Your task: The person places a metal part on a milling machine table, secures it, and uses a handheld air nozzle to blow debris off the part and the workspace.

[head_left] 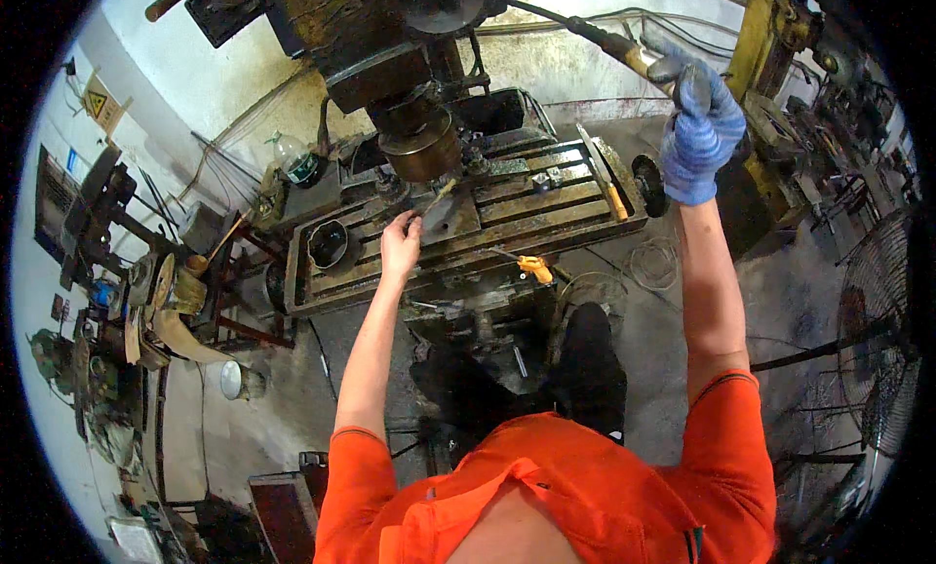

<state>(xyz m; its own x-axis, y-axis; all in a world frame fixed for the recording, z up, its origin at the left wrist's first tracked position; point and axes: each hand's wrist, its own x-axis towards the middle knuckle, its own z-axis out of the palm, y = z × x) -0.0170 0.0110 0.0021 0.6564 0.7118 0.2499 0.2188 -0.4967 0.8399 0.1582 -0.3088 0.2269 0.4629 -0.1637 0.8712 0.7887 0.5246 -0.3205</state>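
My right hand, in a blue knitted glove, is raised at the upper right and closed round the end of a long lever that runs to the machine head. Bare, my left hand pinches a thin brush with a pale yellowish tip, held over the slotted metal table. That tip points up toward the round spindle, just beneath it. Left of this hand, a dark round bowl rests on the table. Whatever sits directly under the spindle is hard to make out.
A file with an orange handle lies on the table's right end. At the front edge hangs a yellow air gun. A plastic bottle stands behind at left, a metal bucket on the floor, a large fan at right.
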